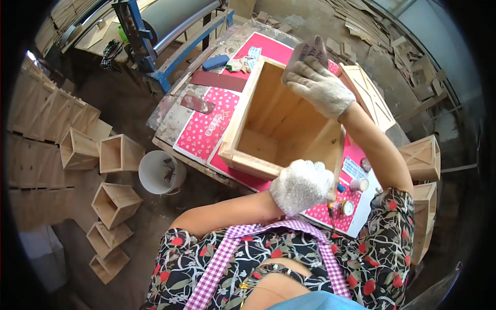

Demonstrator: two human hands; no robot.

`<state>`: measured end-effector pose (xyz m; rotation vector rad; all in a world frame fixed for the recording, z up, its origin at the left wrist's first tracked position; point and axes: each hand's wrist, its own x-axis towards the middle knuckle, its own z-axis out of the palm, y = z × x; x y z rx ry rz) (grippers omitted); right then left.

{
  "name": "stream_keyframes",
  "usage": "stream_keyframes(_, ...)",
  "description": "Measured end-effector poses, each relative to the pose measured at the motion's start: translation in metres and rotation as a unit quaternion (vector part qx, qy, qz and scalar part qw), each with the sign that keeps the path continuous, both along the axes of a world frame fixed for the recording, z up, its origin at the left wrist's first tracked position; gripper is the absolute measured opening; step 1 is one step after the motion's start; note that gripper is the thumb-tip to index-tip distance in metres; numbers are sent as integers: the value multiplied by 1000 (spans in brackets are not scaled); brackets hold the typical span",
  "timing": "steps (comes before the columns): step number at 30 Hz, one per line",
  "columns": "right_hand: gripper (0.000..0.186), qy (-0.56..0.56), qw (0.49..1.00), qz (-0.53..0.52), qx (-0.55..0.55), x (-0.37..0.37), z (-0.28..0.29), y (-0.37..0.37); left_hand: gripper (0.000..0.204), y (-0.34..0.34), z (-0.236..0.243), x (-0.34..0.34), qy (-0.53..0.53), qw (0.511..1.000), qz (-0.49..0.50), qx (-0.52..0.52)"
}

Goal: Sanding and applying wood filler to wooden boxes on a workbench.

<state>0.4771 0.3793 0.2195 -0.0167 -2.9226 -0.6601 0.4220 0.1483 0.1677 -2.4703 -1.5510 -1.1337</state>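
An open wooden box [253, 168] lies tilted on the table, its hollow inside facing up toward me. My left hand [302, 187], in a white knitted glove, is closed over the box's near right rim. At the far right corner of the box, my right hand [323, 89], also gloved, grips a sheet of sandpaper [311, 50] with printing on its back. The fingers lie across the sheet, which is at the box's far rim. Whether the sandpaper touches the wood I cannot tell.
Pink patterned sheets [209, 121] cover the table. Brown sandpaper strips [198, 103], a blue block [215, 62] and a small jar [346, 207] lie around the box. A wooden panel [368, 95] leans at right. A white bucket [161, 172] and several wooden boxes [116, 204] stand at left.
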Motion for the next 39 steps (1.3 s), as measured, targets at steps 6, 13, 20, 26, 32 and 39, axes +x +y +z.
stream_keyframes(6,38,47,967,-236,-83,94,-11,21,35,5,-3,-2,6,1000,-4,0)
stream_keyframes(13,55,265,900,-269,-218,99,5,4,56,-17,62,-91,56,996,42,-62)
stream_keyframes(20,40,226,833,-182,-472,12,16,-112,125,-55,-65,-127,-373,914,122,-105)
stream_keyframes(26,28,9,855,76,-513,-30,13,-266,70,-35,-102,-136,-777,573,-150,-215)
stream_keyframes(32,25,449,874,78,-168,-31,27,-271,71,-38,-107,-151,-503,842,-14,-194)
stream_keyframes(39,31,265,931,-204,-146,98,-42,-232,78,-51,-60,-127,-381,875,123,-271)
